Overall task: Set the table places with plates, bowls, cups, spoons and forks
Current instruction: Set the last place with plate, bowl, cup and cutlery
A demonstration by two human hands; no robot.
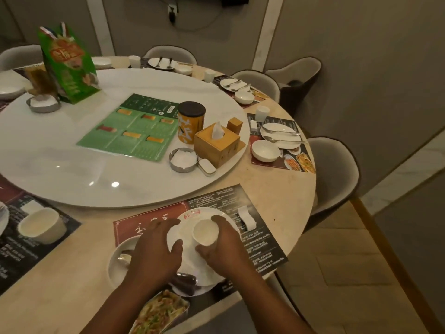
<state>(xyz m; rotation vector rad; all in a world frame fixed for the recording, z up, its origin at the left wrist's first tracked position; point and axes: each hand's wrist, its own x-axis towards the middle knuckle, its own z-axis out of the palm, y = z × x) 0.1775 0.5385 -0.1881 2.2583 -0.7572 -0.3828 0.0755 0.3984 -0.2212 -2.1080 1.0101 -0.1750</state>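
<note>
Right hand (224, 247) wraps the cup (206, 232) on the plate (190, 256); left hand (155, 249) spread, steadying the plate's near-left rim. Far places beyond both hands look set; this one unfinished, bowl (118, 261) just left.

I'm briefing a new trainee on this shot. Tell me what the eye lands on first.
First, the two hands at the near edge: the right hand grips a small white cup over a white plate, and the left hand rests on that plate's left rim. Next, the big white turntable in the middle, carrying a green menu, an orange tin and a wooden tissue box.
</note>
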